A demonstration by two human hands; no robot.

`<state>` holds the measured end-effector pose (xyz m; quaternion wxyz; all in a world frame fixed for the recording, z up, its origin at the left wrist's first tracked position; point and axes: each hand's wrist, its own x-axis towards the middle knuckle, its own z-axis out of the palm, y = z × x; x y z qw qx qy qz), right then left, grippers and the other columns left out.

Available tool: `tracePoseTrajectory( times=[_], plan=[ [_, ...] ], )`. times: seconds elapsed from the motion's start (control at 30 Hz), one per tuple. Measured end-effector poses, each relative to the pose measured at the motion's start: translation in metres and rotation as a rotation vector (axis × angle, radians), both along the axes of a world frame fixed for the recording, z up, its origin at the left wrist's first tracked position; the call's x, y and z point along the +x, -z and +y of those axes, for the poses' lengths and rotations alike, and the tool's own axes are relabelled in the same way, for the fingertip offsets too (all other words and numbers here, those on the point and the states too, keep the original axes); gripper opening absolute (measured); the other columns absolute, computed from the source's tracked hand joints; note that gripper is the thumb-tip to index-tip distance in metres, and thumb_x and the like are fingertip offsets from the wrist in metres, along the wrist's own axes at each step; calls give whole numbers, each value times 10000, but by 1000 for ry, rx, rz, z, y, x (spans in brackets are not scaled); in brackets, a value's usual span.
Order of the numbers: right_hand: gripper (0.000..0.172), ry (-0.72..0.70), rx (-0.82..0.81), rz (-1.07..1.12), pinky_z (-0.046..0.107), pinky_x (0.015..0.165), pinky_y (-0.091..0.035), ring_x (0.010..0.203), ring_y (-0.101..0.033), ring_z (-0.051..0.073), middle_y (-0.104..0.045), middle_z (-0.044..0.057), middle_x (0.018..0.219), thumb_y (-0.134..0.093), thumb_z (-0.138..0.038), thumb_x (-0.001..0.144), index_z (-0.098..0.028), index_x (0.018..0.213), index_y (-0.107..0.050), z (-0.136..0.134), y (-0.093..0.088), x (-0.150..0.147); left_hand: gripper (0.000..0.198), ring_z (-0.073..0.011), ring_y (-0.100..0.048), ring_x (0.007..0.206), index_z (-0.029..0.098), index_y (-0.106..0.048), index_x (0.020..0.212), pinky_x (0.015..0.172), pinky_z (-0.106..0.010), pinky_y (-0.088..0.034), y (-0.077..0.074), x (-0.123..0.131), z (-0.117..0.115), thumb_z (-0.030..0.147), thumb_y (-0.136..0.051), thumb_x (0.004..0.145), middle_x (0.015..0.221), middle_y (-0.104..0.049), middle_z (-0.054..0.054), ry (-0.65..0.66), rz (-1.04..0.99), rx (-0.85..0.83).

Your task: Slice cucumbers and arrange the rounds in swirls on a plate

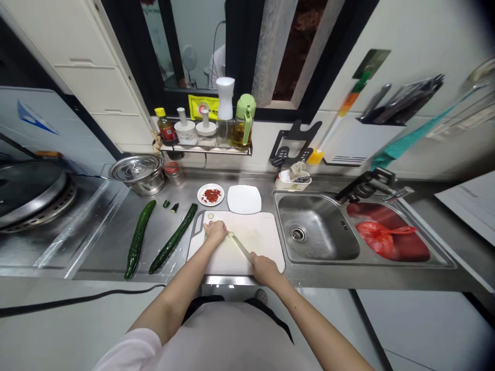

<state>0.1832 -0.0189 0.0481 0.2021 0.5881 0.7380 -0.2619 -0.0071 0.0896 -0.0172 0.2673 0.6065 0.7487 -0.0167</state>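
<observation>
My left hand (215, 231) is curled over a piece of cucumber on the white cutting board (263, 242), pressing it down. My right hand (263, 268) grips a knife (240, 248) whose blade points up-left and meets the pale green cut end beside my left fingers. A small cucumber slice (211, 216) lies near the board's far left corner. Two whole cucumbers (139, 237) (174, 238) lie on the steel counter left of the board, with two cut ends (170, 205) above them.
Behind the board stand a small plate of chopped red chilli (211, 195) and an empty white plate (244, 199). A double sink (317, 234) lies right, its far basin holding a red bag (377, 238). A lidded pot (138, 173), spice rack (204, 135) and stove (33, 193) are left.
</observation>
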Motion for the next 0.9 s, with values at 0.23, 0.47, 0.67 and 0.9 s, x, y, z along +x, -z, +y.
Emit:
tracePoseTrajectory(
  times=[0.23, 0.47, 0.67, 0.9],
  plan=[
    [343, 5, 13, 4, 340, 768, -450, 1014, -657, 276, -686, 179, 1041, -367, -79, 875, -134, 1184, -506, 0, 3, -3, 95, -288, -536, 1129, 264, -693, 808, 959, -438, -266, -2, 1, -1, 332, -661, 749, 994, -724, -56, -6, -15, 0],
    [354, 6, 26, 0, 337, 780, -450, 1016, -655, 264, -684, 176, 1041, -359, -74, 879, -135, 1194, -506, 3, 6, -6, 105, -295, -535, 1131, 262, -697, 803, 955, -442, -270, -1, 1, -1, 345, -649, 758, 993, -725, -63, 0, -6, 7],
    [336, -8, 15, -5, 317, 752, -425, 994, -654, 264, -685, 170, 1041, -370, -107, 883, -137, 1180, -524, -5, 4, 8, 134, -295, -535, 1116, 252, -700, 819, 957, -439, -274, -3, 1, -3, 353, -631, 765, 999, -726, -74, 15, -1, 19],
    [304, 119, 130, 33, 286, 745, -381, 949, -645, 228, -689, 122, 1007, -322, -253, 958, -181, 1172, -526, 3, 8, 27, 229, -294, -533, 1089, 233, -691, 885, 915, -433, -286, -3, -1, -12, 300, -473, 878, 1016, -717, -87, 49, 0, 74]
  ],
)
